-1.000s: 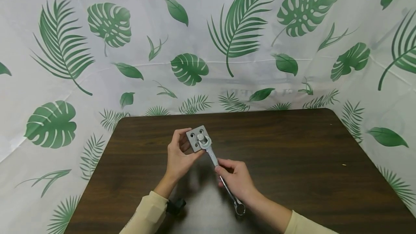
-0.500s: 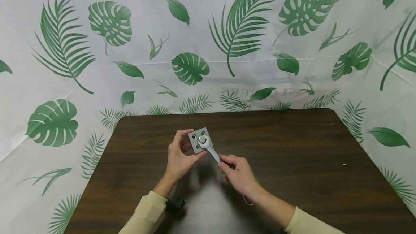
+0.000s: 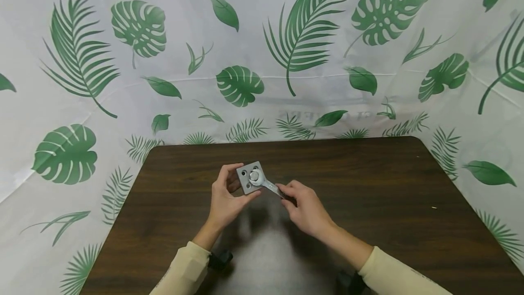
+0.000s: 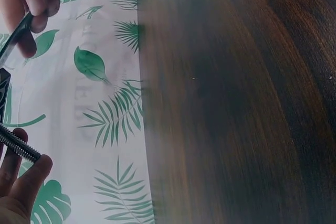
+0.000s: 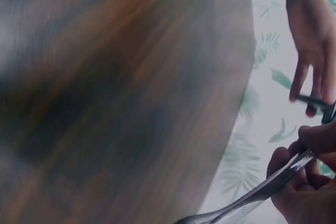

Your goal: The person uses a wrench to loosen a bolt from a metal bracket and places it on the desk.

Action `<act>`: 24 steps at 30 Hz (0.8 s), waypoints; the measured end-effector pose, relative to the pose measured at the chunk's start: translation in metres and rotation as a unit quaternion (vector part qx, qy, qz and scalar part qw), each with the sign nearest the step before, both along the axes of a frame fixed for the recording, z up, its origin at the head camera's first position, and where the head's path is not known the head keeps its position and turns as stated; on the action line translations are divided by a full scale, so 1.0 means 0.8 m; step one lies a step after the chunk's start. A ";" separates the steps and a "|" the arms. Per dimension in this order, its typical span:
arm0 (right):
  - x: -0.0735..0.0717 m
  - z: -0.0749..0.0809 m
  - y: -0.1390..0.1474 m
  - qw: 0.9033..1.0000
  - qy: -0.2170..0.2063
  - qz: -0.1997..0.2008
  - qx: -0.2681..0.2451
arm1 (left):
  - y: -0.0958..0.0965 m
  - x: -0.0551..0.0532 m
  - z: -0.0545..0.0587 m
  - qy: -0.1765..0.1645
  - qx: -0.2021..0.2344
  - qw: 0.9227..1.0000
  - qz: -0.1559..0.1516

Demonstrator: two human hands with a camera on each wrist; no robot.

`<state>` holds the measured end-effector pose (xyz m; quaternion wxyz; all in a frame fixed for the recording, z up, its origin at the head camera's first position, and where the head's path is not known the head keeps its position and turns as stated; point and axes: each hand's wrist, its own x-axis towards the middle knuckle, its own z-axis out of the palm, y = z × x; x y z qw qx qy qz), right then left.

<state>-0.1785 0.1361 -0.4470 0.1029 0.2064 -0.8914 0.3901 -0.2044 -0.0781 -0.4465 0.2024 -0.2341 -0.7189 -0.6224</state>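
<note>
My left hand [image 3: 226, 200] holds a square grey metal plate [image 3: 245, 180] by its edges, above the table. Several holes show in the plate, and a bolt head [image 3: 254, 175] stands at its middle. Behind the plate, the bolt's threaded shank [image 4: 22, 148] sticks out beside the left fingers in the left wrist view. My right hand [image 3: 307, 207] grips a combination wrench [image 3: 272, 186], whose open end sits around the bolt head. In the right wrist view the wrench handle [image 5: 257, 193] runs out below the right fingers; the head view hides its far end behind the hand.
A dark wood-grain table [image 3: 368, 185] lies under both hands. Behind it hangs a white sheet [image 3: 180, 22] printed with green leaves. A small pale scrap [image 3: 434, 207] lies on the table at the right. Dark wrist straps [image 3: 220, 260] sit near the sleeves.
The wrench's open end has moved onto the bolt head, and its handle has swung counterclockwise. My right hand has moved up and right with it. The left hand and plate stay nearly still.
</note>
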 end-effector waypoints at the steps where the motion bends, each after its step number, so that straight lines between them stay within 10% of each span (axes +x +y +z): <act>1: -0.003 0.001 0.002 1.000 0.013 0.003 0.012 | 0.000 0.000 0.000 -0.001 0.000 1.000 0.000; 9: -0.031 0.009 0.025 0.973 0.172 0.022 0.154 | -0.002 -0.001 0.001 -0.012 0.002 1.000 -0.004; 24: -0.082 0.040 0.044 0.930 0.257 0.079 0.252 | -0.003 -0.001 0.002 -0.020 -0.011 1.000 -0.012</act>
